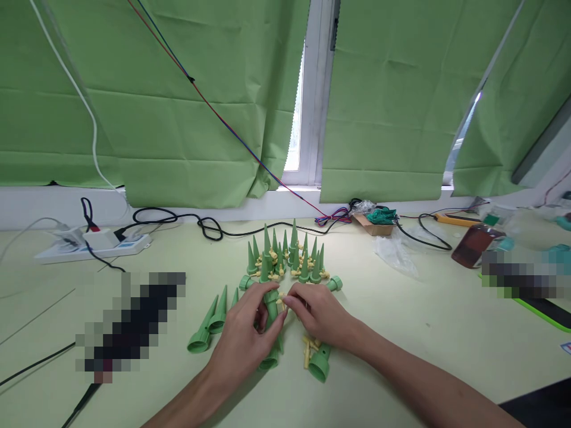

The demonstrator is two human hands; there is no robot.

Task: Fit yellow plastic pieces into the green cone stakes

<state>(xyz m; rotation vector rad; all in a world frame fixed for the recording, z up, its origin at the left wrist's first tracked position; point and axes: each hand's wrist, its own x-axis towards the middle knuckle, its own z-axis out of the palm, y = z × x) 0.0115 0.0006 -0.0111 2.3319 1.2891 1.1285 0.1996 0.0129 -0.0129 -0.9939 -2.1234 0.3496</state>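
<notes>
My left hand is wrapped round a green plant watering spike, thumb and fingers on either side. At that spike's side, my right hand pinches a small yellow valve; whether it is seated in the spike I cannot tell. Behind both hands stands a cluster of upright green spikes, several with yellow valves low on them. Loose spikes lie left of my left hand. Below my right wrist are another spike and a few yellow valves. My left hand partly hides a further spike.
A power strip with plugs lies at the back left, with a black cable along the wall. Small cardboard box, plastic bag and dark red bottle stand at the back right. Blurred dark objects lie on both sides.
</notes>
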